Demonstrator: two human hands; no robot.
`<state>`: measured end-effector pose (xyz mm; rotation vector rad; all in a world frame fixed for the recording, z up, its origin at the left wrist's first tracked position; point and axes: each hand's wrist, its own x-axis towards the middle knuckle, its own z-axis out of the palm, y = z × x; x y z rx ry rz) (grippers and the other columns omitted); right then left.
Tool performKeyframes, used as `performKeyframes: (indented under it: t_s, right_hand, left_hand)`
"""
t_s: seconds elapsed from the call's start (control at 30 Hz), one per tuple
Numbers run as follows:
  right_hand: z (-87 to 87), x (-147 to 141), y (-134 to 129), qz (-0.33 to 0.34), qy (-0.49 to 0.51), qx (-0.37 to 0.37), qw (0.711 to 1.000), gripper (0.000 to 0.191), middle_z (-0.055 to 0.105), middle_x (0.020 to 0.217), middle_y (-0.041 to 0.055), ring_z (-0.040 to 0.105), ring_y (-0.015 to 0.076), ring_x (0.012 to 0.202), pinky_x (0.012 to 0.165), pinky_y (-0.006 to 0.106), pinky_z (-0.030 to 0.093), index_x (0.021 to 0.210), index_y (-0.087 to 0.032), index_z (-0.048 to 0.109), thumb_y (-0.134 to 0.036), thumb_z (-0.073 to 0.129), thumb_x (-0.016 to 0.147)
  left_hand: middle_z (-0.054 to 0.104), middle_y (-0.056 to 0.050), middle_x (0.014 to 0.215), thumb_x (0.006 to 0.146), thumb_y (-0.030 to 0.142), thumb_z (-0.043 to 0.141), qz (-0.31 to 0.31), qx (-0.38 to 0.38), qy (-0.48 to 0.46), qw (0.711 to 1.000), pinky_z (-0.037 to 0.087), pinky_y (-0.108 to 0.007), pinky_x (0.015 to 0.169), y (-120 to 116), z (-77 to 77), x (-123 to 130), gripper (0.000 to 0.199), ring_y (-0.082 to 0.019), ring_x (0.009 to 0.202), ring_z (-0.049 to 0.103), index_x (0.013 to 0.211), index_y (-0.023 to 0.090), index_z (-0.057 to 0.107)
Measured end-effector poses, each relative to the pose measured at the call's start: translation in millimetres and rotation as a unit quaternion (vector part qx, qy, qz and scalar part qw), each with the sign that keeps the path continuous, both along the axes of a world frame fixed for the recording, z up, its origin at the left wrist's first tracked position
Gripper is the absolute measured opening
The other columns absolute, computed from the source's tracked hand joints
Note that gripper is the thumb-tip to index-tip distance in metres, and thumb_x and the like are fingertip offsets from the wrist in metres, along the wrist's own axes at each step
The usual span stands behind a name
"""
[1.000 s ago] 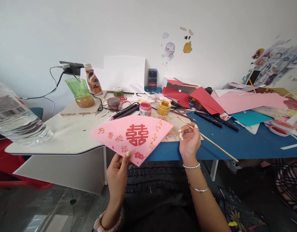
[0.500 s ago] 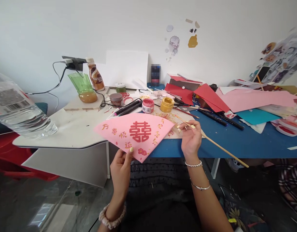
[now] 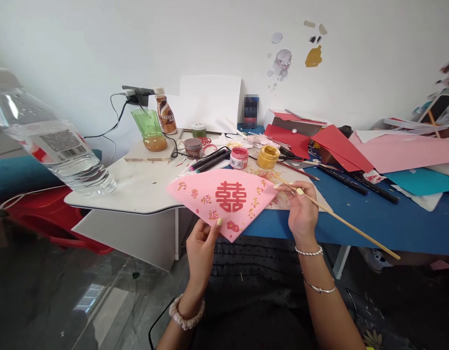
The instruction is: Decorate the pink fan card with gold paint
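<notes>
Bearings taken from the card's middle.

Table (image 3: 373,218): blue, extending past 3 o'clock, behind the card and stick.

Card (image 3: 209,184): pink, held up and tilted at the table's near edge. Judged light and bendable, prone to creasing; the paint may smear. Best hold: a light pinch at the lower edge, 6 to 7 o'clock, clear of the motif (image 3: 230,197).

Stick (image 3: 350,225): slants out towards 4 o'clock, its tip near the card's right corner — contact cannot be told. Judged light and stiff, liable to roll; best gripped close behind the tip.

Right hand (image 3: 303,214): at 3 o'clock, fingers closed round the stick near its tip.

Left hand (image 3: 202,245): near 7 o'clock, narrow pinch on the card, thumb in front.

Yellow jar (image 3: 268,158): open, between 1 and 2 o'clock.

Red jar (image 3: 239,159): open, near 1 o'clock.
</notes>
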<state>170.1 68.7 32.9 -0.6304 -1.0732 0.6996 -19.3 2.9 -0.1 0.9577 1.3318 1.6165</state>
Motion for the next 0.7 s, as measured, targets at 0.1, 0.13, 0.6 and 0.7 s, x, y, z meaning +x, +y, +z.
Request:
performKeyframes:
  t_s: [0.1,0.13,0.6,0.7]
  right_hand:
    - [1.0,-1.4,-0.1,-0.021,0.02,0.002,1.0,0.012,0.062,0.072,-0.0023,0.063,0.0165,0.077,0.082,0.038,0.043,0.083,-0.021,0.055,-0.025,0.046,0.077]
    - [1.2,-1.7,-0.1,-0.029,0.029,0.001,0.999,0.012,0.062,0.07,-0.0027,0.062,0.0158,0.074,0.081,0.037,0.043,0.081,-0.021,0.055,-0.024,0.044,0.077]
    - [0.1,-1.8,0.2,-0.054,0.03,-0.01,0.998,0.011,0.06,0.067,-0.0029,0.061,0.0151,0.07,0.079,0.036,0.042,0.077,-0.021,0.052,-0.024,0.043,0.073]
    - [0.5,-2.0,-0.3,-0.051,0.026,-0.017,0.998,0.01,0.06,0.063,-0.0033,0.061,0.0158,0.068,0.076,0.037,0.043,0.077,-0.022,0.05,-0.024,0.042,0.073]
  left_hand:
    - [0.07,-0.004,0.09,0.071,0.041,0.065,-0.004,0.005,-0.002,1.0,0.05,-0.027,0.073,-0.3,0.7,0.3,0.032,-0.02,0.085,0.064,0.093,0.018,0.062]
    - [0.07,-0.004,0.089,0.071,0.04,0.065,-0.004,0.005,-0.003,1.0,0.05,-0.027,0.073,-0.5,1.1,0.4,0.032,-0.019,0.084,0.064,0.092,0.017,0.062]
    - [0.07,-0.007,0.094,0.069,0.043,0.066,-0.014,-0.002,0.011,1.0,0.052,-0.031,0.076,-2.6,8.2,4.2,0.037,-0.023,0.087,0.065,0.095,0.016,0.062]
    - [0.07,-0.007,0.093,0.068,0.043,0.066,-0.005,-0.002,0.017,1.0,0.051,-0.031,0.076,-2.6,7.4,4.1,0.037,-0.023,0.087,0.065,0.093,0.016,0.063]
